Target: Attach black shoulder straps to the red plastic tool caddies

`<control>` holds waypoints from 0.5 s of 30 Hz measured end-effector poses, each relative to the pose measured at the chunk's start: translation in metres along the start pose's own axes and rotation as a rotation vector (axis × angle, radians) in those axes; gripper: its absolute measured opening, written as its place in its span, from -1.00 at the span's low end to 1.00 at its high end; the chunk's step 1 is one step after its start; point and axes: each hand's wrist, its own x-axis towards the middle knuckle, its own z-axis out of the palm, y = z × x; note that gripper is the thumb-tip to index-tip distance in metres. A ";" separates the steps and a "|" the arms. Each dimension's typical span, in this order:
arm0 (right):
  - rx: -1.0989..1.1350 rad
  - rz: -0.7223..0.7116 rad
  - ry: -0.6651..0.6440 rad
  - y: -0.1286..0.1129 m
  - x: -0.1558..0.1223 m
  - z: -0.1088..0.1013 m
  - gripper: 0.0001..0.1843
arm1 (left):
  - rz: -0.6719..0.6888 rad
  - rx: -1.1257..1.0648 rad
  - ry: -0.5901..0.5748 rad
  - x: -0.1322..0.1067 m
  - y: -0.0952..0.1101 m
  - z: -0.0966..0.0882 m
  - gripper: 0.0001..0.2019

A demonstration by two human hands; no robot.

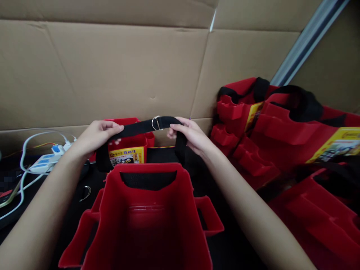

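A black webbing strap (137,128) is stretched between my two hands above a red plastic bin (152,232). Metal D-rings (156,123) sit on the strap, closer to my right hand. My left hand (98,135) pinches the strap's left part between thumb and fingers. My right hand (188,133) grips its right part, where the strap bends and hangs down behind the bin. The bin faces me with its open top, a slot in its far wall and side pockets at left and right. How the strap's ends run behind it is hidden.
Another red bin (126,140) with a yellow label stands behind. Several red bins with black straps (281,123) are stacked at right. A power strip (43,163) with white cables, a phone (9,189) and loose metal rings (86,193) lie at left. A cardboard wall (112,71) rises behind.
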 end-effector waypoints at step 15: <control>-0.005 -0.422 -0.002 -0.020 -0.013 0.038 -0.65 | 0.397 0.027 -0.330 0.002 0.062 0.082 -0.82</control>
